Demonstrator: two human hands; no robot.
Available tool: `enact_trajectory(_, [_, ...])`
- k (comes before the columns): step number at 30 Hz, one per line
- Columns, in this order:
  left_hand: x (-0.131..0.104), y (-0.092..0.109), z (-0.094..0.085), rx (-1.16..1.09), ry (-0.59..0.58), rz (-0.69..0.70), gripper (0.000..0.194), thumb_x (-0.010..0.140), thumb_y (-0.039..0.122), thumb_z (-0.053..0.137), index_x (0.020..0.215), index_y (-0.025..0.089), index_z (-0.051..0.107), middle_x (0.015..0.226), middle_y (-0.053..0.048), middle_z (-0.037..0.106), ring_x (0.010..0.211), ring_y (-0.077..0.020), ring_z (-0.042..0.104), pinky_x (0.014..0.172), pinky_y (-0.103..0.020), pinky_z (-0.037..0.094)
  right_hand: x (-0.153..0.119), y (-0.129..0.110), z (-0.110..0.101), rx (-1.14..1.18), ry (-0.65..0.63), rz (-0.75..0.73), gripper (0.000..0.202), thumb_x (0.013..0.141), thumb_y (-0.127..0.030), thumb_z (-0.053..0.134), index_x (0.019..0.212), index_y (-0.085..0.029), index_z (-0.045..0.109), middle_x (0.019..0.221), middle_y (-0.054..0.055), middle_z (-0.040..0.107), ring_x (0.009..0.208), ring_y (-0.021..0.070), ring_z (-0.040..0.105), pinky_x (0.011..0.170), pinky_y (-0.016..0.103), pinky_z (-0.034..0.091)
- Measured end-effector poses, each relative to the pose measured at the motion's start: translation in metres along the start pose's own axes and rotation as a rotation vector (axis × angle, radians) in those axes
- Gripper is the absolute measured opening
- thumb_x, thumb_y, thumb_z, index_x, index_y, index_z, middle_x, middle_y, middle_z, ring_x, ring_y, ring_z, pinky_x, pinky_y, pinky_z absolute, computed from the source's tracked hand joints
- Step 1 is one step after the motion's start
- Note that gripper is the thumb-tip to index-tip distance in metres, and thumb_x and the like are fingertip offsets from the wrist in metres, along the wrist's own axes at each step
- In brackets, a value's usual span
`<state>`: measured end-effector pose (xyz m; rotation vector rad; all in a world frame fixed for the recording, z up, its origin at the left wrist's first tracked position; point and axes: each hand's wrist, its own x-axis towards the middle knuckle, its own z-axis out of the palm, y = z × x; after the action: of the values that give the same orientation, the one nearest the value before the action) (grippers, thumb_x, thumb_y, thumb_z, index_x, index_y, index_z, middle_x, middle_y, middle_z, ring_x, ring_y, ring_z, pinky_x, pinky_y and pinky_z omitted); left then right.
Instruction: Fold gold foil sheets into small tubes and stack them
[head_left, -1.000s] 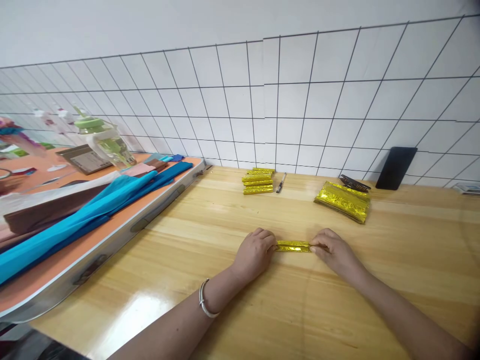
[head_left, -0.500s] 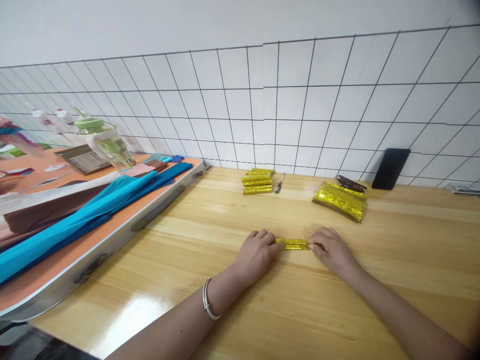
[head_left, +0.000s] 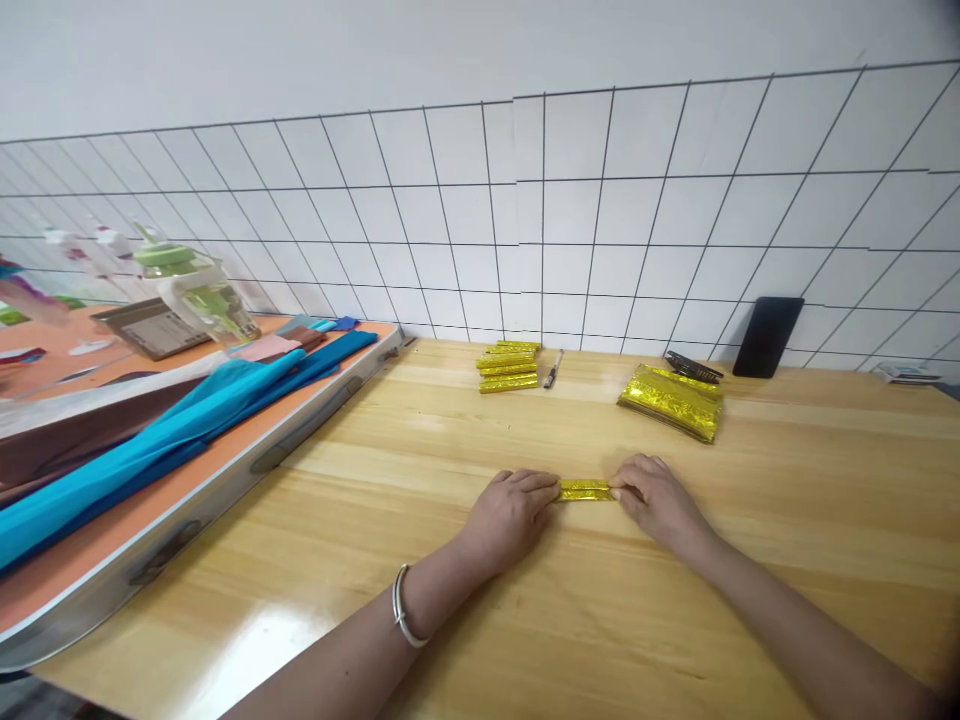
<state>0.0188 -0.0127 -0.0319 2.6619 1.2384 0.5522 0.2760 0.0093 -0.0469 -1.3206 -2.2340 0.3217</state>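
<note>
A narrow folded strip of shiny gold foil paper point(head_left: 585, 490) lies on the wooden table, with a lengthwise crease along it. My left hand point(head_left: 510, 515) covers its left end, fingers together and pressed down on it. At the right end my right hand point(head_left: 654, 497) pinches the foil between thumb and fingers. Both ends are hidden under my fingers. Farther back lie several folded gold foil strips point(head_left: 508, 368) in a small pile. A stack of flat gold foil sheets point(head_left: 670, 402) rests beyond my right hand.
A pen point(head_left: 553, 369) lies beside the pile. A black hair-clip-like object point(head_left: 694, 367) touches the sheets' back edge, and a black phone point(head_left: 768, 337) leans on the tiled wall. At left, an orange-topped table point(head_left: 225, 455) holds blue fabric point(head_left: 191, 410) and a green-lidded bottle point(head_left: 202, 290).
My left fingers have shifted on the strip's left end, the thumb drawing back from its front edge. My right hand keeps its pinch. The whole view has shifted slightly.
</note>
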Motion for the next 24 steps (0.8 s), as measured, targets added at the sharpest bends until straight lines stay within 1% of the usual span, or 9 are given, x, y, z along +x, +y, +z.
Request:
enact_trajectory(3, [0.006,-0.007,0.006,-0.083,0.036,-0.041,0.023,0.090,0.023,0.047,0.107,0.024,0.062,0.112,-0.002,0.064,0.098,-0.0176,0.056,0.083,-0.031,0.042,0.000,0.002,0.001,0.003,-0.007,-0.007,0.010,0.081,-0.017,0.051,0.080,-0.023,0.060,0.085,0.004,0.058,0.083,0.0201,0.050,0.074,0.033,0.041])
enact_trajectory(7, [0.010,-0.012,0.012,-0.152,0.073,-0.053,0.020,0.089,0.023,0.050,0.099,0.023,0.066,0.106,-0.004,0.066,0.095,-0.0188,0.058,0.083,-0.032,0.044,0.000,0.003,0.001,0.014,-0.006,-0.009,0.011,0.080,-0.016,0.051,0.080,-0.023,0.060,0.085,0.003,0.058,0.083,0.0199,0.051,0.074,0.033,0.041])
enact_trajectory(10, [0.010,-0.013,0.015,-0.175,0.096,-0.060,0.019,0.088,0.023,0.051,0.098,0.023,0.067,0.103,-0.004,0.067,0.093,-0.0188,0.059,0.082,-0.032,0.045,0.001,0.001,0.001,0.016,-0.002,0.000,0.010,0.080,-0.016,0.052,0.079,-0.023,0.059,0.084,0.003,0.058,0.083,0.0199,0.051,0.073,0.033,0.041])
enact_trajectory(12, [0.010,-0.013,0.015,-0.172,0.104,-0.059,0.021,0.088,0.023,0.051,0.102,0.024,0.066,0.102,-0.004,0.067,0.091,-0.0187,0.059,0.081,-0.032,0.046,0.001,0.000,0.000,0.013,0.001,-0.001,0.010,0.079,-0.015,0.052,0.079,-0.023,0.059,0.083,0.003,0.058,0.083,0.0199,0.051,0.073,0.033,0.041])
enact_trajectory(15, [0.009,-0.011,0.014,-0.119,0.097,-0.039,0.027,0.089,0.020,0.048,0.113,0.026,0.061,0.104,-0.004,0.067,0.091,-0.0185,0.060,0.080,-0.032,0.046,0.001,-0.001,-0.001,0.014,0.002,-0.001,0.012,0.078,-0.014,0.053,0.080,-0.023,0.060,0.083,0.003,0.058,0.083,0.0198,0.051,0.073,0.033,0.041])
enact_trajectory(18, [0.007,-0.007,0.010,-0.007,0.058,0.011,0.034,0.088,0.013,0.046,0.116,0.028,0.058,0.111,-0.003,0.064,0.098,-0.0189,0.058,0.083,-0.033,0.044,0.001,-0.002,-0.002,0.018,0.007,0.002,0.012,0.078,-0.013,0.053,0.080,-0.023,0.061,0.083,0.003,0.058,0.083,0.0196,0.051,0.073,0.032,0.041])
enact_trajectory(21, [0.006,0.000,0.005,0.105,0.004,0.069,0.032,0.089,0.013,0.046,0.117,0.024,0.056,0.116,-0.005,0.062,0.104,-0.0200,0.056,0.087,-0.036,0.043,0.001,-0.002,-0.002,0.022,0.007,0.001,0.013,0.077,-0.012,0.053,0.079,-0.022,0.061,0.083,0.003,0.058,0.083,0.0192,0.051,0.073,0.032,0.041])
enact_trajectory(24, [0.004,0.007,0.003,0.179,-0.027,0.119,0.031,0.090,0.012,0.041,0.118,0.018,0.054,0.120,-0.008,0.059,0.110,-0.0199,0.054,0.093,-0.036,0.042,0.001,-0.001,-0.002,0.024,0.015,0.004,0.013,0.077,-0.012,0.053,0.078,-0.022,0.061,0.081,0.002,0.058,0.081,0.0189,0.051,0.072,0.032,0.041])
